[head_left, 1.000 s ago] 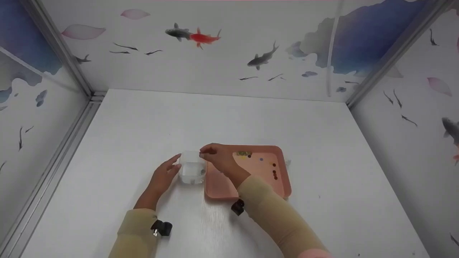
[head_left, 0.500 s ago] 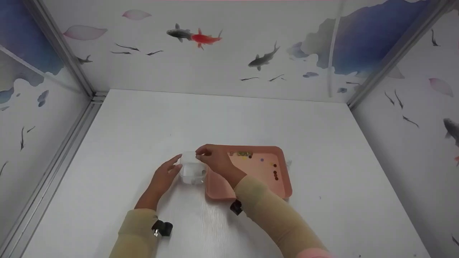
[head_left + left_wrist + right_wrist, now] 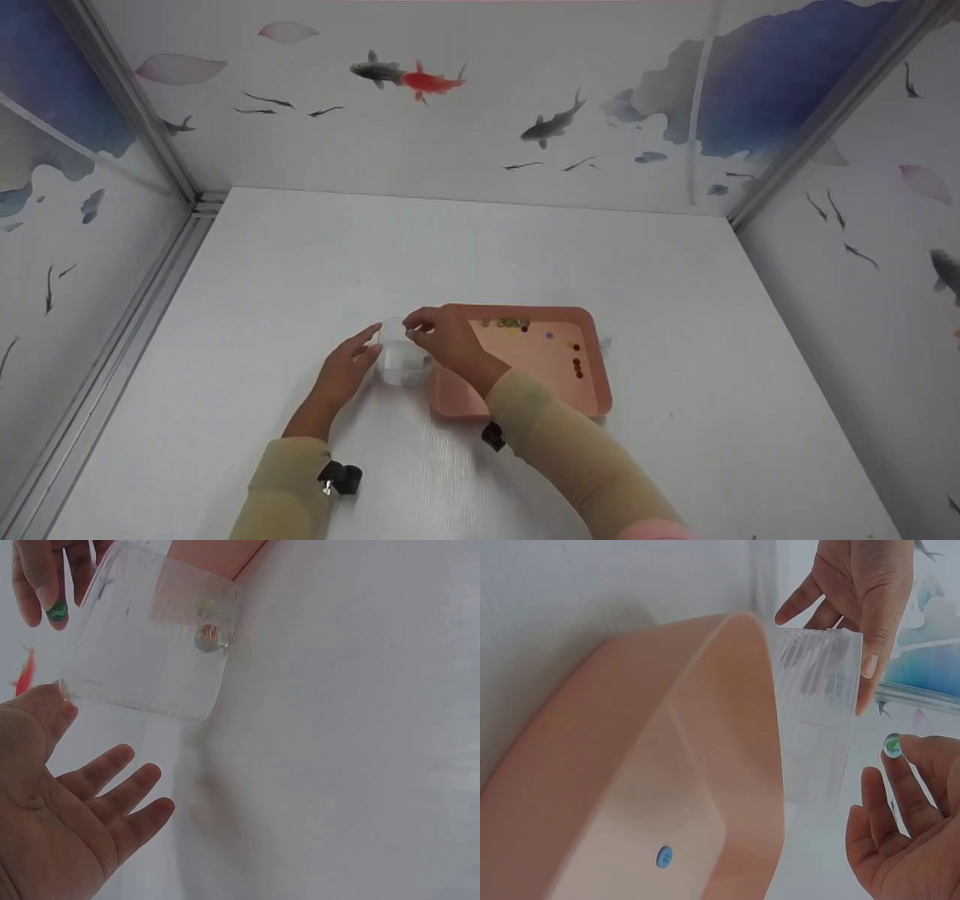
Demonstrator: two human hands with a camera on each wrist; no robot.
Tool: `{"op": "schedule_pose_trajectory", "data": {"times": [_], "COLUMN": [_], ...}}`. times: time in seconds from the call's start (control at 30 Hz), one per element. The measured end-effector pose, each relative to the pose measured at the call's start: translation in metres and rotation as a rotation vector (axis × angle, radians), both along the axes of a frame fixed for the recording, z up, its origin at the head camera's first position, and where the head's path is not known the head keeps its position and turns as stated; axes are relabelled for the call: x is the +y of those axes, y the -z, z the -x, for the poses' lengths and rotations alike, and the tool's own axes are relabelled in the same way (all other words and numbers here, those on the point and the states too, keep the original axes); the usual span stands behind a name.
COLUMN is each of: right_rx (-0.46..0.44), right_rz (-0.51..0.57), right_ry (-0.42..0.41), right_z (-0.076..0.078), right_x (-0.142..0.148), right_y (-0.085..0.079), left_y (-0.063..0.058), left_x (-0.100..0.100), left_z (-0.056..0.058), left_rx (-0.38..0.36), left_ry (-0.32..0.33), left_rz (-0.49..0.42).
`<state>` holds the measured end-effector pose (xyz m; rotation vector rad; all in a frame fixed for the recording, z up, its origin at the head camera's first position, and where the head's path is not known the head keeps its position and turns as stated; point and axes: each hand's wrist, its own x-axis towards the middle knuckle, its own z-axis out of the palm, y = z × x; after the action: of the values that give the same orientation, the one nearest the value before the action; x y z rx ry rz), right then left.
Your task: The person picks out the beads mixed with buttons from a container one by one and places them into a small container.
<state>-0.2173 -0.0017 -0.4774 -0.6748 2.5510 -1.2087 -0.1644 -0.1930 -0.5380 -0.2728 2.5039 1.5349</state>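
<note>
Between thumb and index fingertip, my right hand (image 3: 450, 341) pinches a clear marble with a green swirl (image 3: 893, 745), above the clear plastic box (image 3: 401, 367). In the left wrist view, one marble with an orange swirl (image 3: 209, 637) shows through the wall of that box. My left hand (image 3: 347, 371) stands at the box's left side; its thumb touches the rim and its other fingers are spread and relaxed. A peach tray (image 3: 540, 382) adjoins the box on the right, partly hidden beneath my right forearm.
Inside the tray lie several greenish marbles (image 3: 510, 322) along the far edge, a blue button (image 3: 664, 856) and several dark round pieces (image 3: 577, 367) near the right wall. A small clear object (image 3: 606, 342) sits just outside its right edge. Printed walls enclose the white table (image 3: 480, 247).
My right hand has moved left from the tray's edge to over the box, uncovering more marbles at the tray's far edge. My left hand has stayed at the box.
</note>
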Motion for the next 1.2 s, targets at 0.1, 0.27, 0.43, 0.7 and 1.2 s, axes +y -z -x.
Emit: {"op": "schedule_pose_trajectory", "data": {"times": [0.1, 0.27, 0.43, 0.7, 1.2], "right_rx": [0.013, 0.043, 0.080, 0.130, 0.286], "right_rz": [-0.025, -0.069, -0.117, -0.201, -0.288], "right_ry": [-0.008, -0.031, -0.041, -0.058, -0.115], "right_z": [-0.0009, -0.0022, -0.0030, -0.0065, -0.0070], "right_x": [-0.0007, -0.0016, -0.0026, -0.0054, -0.0064], "right_y": [0.0009, 0.0023, 0.0026, 0.0012, 0.0049], "left_y": [0.0000, -0.0001, -0.0005, -0.0029, -0.0017], "left_x": [-0.0003, -0.0013, -0.0013, -0.0004, -0.0013], "left_z": [-0.0006, -0.0009, -0.0008, -0.0018, -0.0030], "left_rx": [0.009, 0.023, 0.025, 0.034, 0.048], "left_ry": [-0.002, 0.009, 0.010, 0.016, 0.018], "left_rz": [-0.001, -0.013, -0.021, -0.006, -0.010]}}
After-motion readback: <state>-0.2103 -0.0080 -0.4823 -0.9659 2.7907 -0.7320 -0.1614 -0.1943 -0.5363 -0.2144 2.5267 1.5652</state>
